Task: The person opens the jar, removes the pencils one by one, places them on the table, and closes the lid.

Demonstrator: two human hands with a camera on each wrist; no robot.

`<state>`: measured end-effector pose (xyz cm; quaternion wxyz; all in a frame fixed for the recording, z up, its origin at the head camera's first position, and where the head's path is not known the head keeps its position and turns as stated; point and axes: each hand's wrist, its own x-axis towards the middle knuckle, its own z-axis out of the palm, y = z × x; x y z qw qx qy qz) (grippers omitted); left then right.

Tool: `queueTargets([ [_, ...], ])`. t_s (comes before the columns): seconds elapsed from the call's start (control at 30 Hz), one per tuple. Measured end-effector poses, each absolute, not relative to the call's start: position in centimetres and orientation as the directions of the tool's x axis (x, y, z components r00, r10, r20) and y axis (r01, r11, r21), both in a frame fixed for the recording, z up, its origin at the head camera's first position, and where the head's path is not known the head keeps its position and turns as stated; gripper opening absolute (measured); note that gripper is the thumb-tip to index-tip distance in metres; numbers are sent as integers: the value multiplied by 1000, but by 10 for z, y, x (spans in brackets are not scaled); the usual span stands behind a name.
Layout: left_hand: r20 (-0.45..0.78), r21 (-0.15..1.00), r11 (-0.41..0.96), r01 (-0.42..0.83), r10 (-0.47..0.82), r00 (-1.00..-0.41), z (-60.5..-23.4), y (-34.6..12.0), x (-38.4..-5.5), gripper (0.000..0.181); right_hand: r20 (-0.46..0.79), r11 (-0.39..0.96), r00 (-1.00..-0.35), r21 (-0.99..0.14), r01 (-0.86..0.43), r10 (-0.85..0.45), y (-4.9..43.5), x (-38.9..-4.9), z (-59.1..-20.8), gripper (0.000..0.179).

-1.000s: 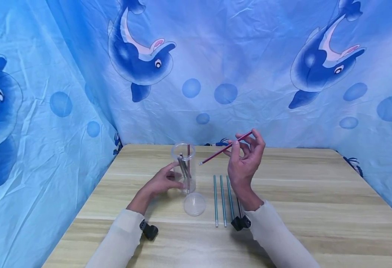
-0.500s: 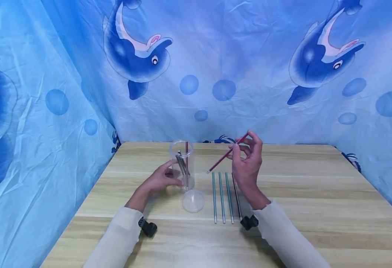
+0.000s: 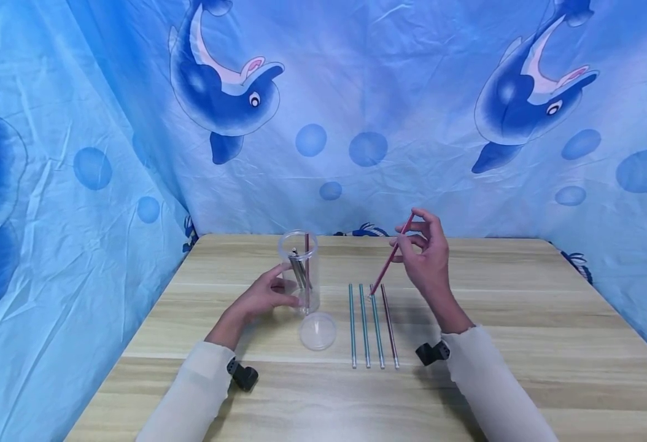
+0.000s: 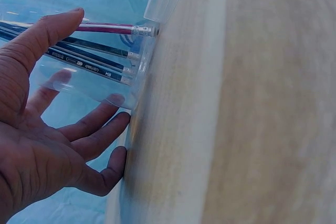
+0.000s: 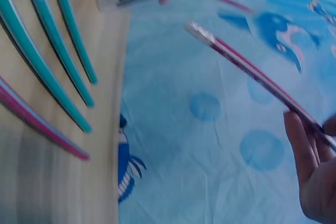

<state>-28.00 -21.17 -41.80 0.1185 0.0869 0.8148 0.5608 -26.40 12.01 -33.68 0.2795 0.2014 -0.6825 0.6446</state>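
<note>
A clear plastic jar (image 3: pixel 315 279) stands upright on the table. My left hand (image 3: pixel 261 298) holds it low down, thumb on one side and fingers on the other. Several dark pencils (image 4: pixel 86 64) and one red pencil (image 4: pixel 107 28) lean inside it, eraser ends at the bottom. Raised above the table, my right hand (image 3: pixel 428 258) pinches another red pencil (image 3: pixel 385 269), its silvery end slanting down to the left. In the head view that end overlaps three teal pencils (image 3: pixel 364 325) and a dark red pencil (image 3: pixel 390 325), which lie side by side on the table.
A round clear lid (image 3: pixel 318 331) lies flat just in front of the jar. The wooden table (image 3: pixel 500 294) ends at a blue curtain (image 3: pixel 423 110) printed with dolphins. Each wrist wears a small black camera, such as the right wrist camera (image 3: pixel 431 353).
My right hand has moved to the right, away from the jar, and its red pencil now points more steeply down. The left hand stays at the jar.
</note>
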Motion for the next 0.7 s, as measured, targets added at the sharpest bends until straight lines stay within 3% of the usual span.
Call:
queueTargets([
  [0.33, -103, 930, 368, 5, 272, -957, -416, -213, -281, 95, 427, 156, -891, -880, -449, -157, 158, -289, -349, 49],
  [0.47, -91, 930, 367, 16, 275, -957, -416, -214, -280, 91, 314, 223, -914, -901, -372, -256, 164, -295, -358, 47],
  [0.7, -99, 925, 380, 13, 272, -957, -417, -212, -279, 90, 176, 213, -926, -943, -256, -333, 174, -302, -375, 45],
])
